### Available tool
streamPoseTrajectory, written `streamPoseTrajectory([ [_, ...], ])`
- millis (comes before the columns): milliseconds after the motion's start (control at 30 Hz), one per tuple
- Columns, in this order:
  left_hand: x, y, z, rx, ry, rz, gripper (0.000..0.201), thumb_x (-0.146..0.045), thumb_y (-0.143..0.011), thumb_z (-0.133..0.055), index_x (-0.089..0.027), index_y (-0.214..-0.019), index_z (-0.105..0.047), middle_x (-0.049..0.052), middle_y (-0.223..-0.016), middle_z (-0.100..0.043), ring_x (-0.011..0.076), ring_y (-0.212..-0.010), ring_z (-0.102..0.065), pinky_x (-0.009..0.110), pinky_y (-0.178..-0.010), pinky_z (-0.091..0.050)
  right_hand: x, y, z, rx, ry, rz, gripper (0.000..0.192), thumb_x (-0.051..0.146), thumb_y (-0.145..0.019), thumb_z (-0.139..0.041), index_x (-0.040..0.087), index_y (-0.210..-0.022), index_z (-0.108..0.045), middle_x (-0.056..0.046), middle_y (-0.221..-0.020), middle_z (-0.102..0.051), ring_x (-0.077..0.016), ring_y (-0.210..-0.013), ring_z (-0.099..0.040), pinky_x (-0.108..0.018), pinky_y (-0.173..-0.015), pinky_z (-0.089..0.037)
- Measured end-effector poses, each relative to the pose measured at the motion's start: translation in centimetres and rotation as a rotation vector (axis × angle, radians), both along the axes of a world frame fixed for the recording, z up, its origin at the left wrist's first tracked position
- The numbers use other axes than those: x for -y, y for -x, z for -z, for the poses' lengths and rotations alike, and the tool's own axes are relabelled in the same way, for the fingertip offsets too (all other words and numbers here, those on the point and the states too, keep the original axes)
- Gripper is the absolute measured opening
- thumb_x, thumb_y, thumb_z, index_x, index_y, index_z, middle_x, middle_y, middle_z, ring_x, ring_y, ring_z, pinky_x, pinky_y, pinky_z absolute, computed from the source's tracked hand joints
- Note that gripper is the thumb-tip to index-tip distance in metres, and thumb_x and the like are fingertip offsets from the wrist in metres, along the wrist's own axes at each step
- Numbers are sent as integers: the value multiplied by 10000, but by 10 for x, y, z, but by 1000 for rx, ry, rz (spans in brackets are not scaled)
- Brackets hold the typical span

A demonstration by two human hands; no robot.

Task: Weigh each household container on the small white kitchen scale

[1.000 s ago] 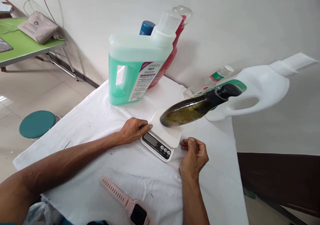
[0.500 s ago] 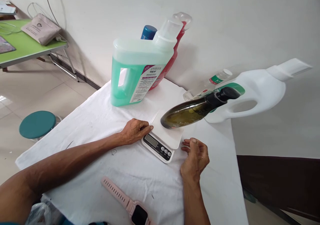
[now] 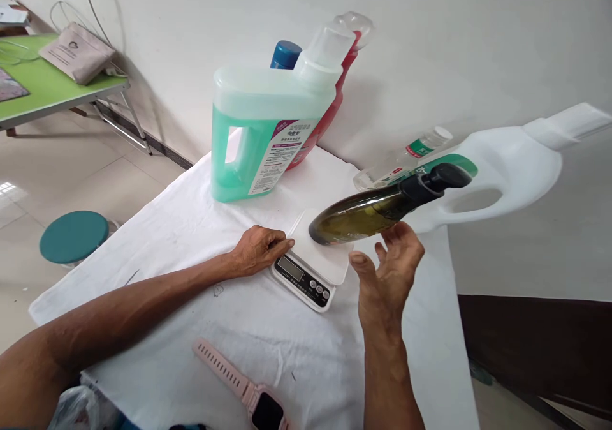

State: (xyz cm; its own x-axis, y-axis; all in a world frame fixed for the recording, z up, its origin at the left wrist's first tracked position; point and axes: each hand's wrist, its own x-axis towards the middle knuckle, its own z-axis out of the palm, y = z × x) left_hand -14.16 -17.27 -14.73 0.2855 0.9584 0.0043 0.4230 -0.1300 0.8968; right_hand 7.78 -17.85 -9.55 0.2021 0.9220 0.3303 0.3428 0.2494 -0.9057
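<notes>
White cloth table by wall, right hand spread wide, left hand touching scale

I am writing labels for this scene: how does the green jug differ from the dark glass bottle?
The green jug is translucent plastic with a handle; the dark glass bottle is slim, without handle. The jug stands on the cloth; the bottle stands on the scale. Both are capped.
</notes>
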Motion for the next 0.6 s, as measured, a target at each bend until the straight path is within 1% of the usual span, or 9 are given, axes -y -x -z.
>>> streamPoseTrajectory([
  [67, 0, 0, 0, -3, 3, -5, 466, -454, -1018, -464, -187, -636, -455, -39, -578, -403, 101, -583, -294, 299, -611, -222, -8, 4, -7, 13, 21, 63, 1033, 696, -672, -889, 239, -1477, -432, -168, -1590, -495, -338, -1540, -431, -602, -1251, -285],
  [167, 0, 0, 0, -3, -4, -6, 464, -444, -1018, -469, -188, -631, -440, -40, -576, -405, 100, -582, -297, 297, -609, -223, -24, 11, -10, -45, 34, 71, 934, 587, -625, -959, 217, -1364, -523, -138, -1396, -640, -307, -1330, -613, -537, -1152, -447],
  [233, 0, 0, 0, 0, -10, -3, 462, -444, -1018, -468, -186, -635, -460, -42, -575, -403, 99, -580, -295, 297, -609, -222, -35, 17, -8, -96, 49, 40, 885, 542, -605, -982, 197, -1310, -574, -120, -1259, -697, -278, -1120, -693, -467, -965, -580],
  [267, 0, 0, 0, 2, -12, 0, 463, -446, -1019, -466, -184, -637, -471, -42, -574, -401, 99, -578, -294, 297, -609, -221, -39, 20, -5, -119, 64, 25, 878, 527, -602, -986, 190, -1308, -587, -112, -1211, -710, -265, -1032, -706, -430, -853, -614],
  [333, 0, 0, 1, 7, -11, 4, 468, -457, -1019, -462, -184, -639, -479, -43, -571, -396, 99, -576, -292, 298, -606, -220, -45, 24, 0, -160, 86, 3, 880, 507, -603, -985, 180, -1322, -597, -97, -1141, -719, -245, -911, -708, -366, -674, -619],
  [367, 0, 0, 1, 8, -10, 5, 471, -463, -1018, -461, -185, -638, -477, -43, -570, -394, 99, -575, -292, 298, -604, -219, -46, 25, 2, -177, 84, -2, 879, 494, -599, -986, 176, -1322, -600, -90, -1117, -721, -238, -880, -706, -347, -629, -612],
  [400, 0, 0, 1, 11, -9, 5, 472, -466, -1017, -459, -186, -638, -471, -42, -570, -393, 100, -574, -291, 299, -603, -218, -47, 26, 4, -192, 70, 2, 869, 477, -596, -986, 171, -1313, -603, -86, -1101, -721, -234, -871, -706, -340, -619, -614],
  [467, -1, 0, 1, 19, -8, 4, 469, -464, -1017, -460, -189, -636, -448, -43, -574, -386, 98, -576, -289, 298, -603, -216, -48, 26, 4, -233, 17, 35, 841, 450, -597, -976, 160, -1294, -605, -87, -1109, -720, -238, -906, -711, -363, -673, -637],
  [600, -1, 0, 1, 32, -6, 2, 474, -449, -1016, -467, -199, -625, -369, -48, -573, -339, 96, -576, -283, 295, -598, -213, -57, 13, -9, -281, -113, 146, 843, 451, -622, -928, 146, -1325, -577, -116, -1247, -701, -266, -1007, -717, -481, -813, -663],
])
